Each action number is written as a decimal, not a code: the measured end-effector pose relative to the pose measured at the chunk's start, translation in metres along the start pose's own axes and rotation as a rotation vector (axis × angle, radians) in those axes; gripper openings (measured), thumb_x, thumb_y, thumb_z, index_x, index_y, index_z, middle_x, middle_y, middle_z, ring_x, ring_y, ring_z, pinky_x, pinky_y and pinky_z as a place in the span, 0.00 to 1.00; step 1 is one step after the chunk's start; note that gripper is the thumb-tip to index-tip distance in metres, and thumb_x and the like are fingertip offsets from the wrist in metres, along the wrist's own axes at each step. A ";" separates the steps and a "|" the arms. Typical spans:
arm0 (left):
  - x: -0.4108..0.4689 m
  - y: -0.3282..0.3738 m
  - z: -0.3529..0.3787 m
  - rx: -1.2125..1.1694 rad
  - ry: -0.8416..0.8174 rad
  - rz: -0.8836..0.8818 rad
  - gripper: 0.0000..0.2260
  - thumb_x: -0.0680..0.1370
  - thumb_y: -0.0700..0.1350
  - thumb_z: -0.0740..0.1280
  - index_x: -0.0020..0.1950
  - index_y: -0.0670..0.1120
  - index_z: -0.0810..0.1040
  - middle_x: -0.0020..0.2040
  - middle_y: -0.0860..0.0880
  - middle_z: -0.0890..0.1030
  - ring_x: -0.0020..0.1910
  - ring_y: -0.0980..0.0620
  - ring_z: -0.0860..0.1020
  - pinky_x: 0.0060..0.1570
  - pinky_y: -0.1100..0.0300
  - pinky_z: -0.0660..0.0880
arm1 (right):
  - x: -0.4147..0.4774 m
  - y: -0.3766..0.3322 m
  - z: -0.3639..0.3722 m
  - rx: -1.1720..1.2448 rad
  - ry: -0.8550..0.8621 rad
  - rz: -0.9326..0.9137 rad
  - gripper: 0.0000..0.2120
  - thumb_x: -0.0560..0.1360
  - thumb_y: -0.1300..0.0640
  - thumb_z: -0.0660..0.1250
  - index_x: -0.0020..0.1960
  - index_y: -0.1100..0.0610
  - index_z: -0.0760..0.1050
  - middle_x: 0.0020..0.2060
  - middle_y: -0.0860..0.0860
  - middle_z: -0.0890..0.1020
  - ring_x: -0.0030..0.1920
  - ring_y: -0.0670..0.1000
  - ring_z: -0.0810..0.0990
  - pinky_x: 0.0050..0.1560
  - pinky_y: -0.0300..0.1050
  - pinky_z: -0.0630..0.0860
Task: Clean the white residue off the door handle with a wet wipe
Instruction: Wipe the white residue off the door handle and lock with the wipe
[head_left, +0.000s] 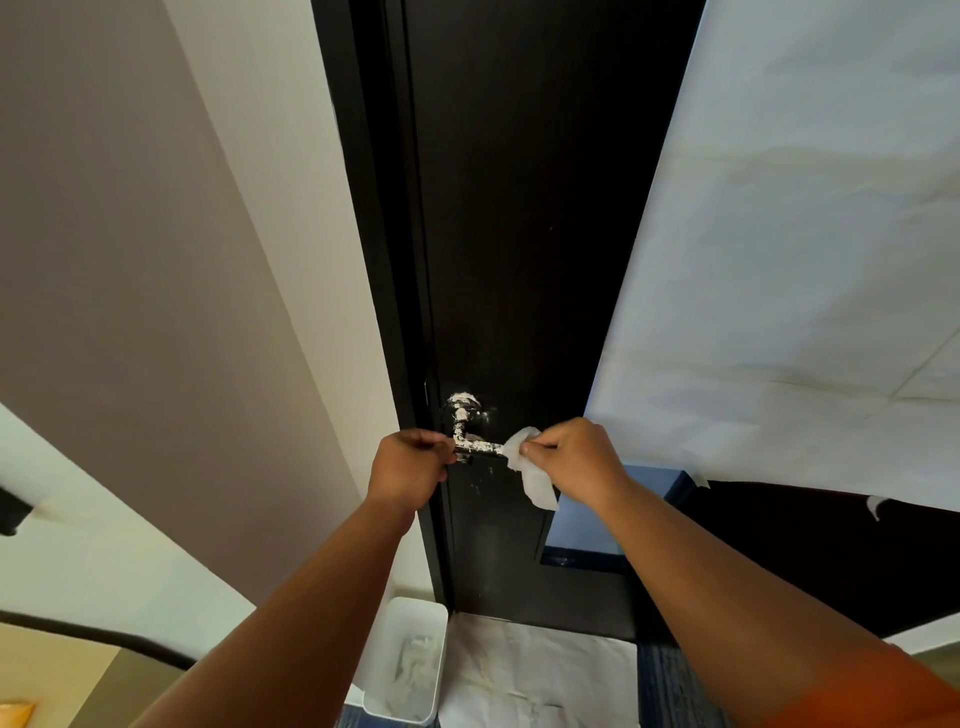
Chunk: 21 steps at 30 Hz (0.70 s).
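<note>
A lever door handle (470, 434), caked with white residue on its round base and bar, sits on a dark door (519, 234). My left hand (408, 465) curls around the door's edge right beside the handle's left end. My right hand (574, 462) pinches a crumpled white wet wipe (527, 465) and holds it against the right end of the handle bar. White specks dot the door below the handle.
A white bin (408, 660) holding used wipes stands on the floor left of the door. White protective sheeting (805, 260) hangs on the right, and more sheeting (540, 675) covers the floor. A wall (156, 260) rises on the left.
</note>
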<state>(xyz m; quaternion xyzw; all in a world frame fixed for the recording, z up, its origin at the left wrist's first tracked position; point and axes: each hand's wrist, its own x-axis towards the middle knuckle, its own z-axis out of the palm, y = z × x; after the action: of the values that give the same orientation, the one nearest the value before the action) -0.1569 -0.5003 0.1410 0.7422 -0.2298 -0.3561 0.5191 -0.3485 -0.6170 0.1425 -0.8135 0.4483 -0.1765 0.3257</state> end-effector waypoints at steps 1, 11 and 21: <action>0.000 0.000 0.000 -0.001 0.000 0.001 0.06 0.80 0.41 0.70 0.46 0.47 0.85 0.41 0.46 0.87 0.36 0.50 0.81 0.36 0.59 0.74 | 0.002 -0.003 0.004 -0.007 0.004 0.002 0.13 0.78 0.50 0.71 0.39 0.55 0.84 0.30 0.52 0.80 0.34 0.49 0.80 0.33 0.35 0.68; 0.000 -0.002 0.000 -0.017 -0.012 0.006 0.05 0.80 0.41 0.70 0.47 0.47 0.85 0.42 0.46 0.87 0.36 0.52 0.81 0.35 0.62 0.74 | -0.021 0.022 -0.004 -0.036 0.050 -0.093 0.10 0.77 0.55 0.73 0.57 0.54 0.85 0.52 0.50 0.86 0.52 0.48 0.83 0.58 0.42 0.78; 0.000 0.000 0.000 -0.023 0.001 -0.003 0.04 0.80 0.41 0.71 0.48 0.45 0.85 0.42 0.46 0.87 0.37 0.51 0.81 0.35 0.62 0.74 | -0.006 -0.002 0.011 0.008 0.016 -0.070 0.09 0.78 0.53 0.71 0.56 0.53 0.86 0.47 0.49 0.87 0.45 0.44 0.81 0.44 0.27 0.70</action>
<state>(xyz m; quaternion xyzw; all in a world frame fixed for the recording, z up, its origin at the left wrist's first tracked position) -0.1571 -0.5006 0.1407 0.7368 -0.2243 -0.3590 0.5272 -0.3444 -0.6067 0.1356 -0.8260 0.4213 -0.1963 0.3190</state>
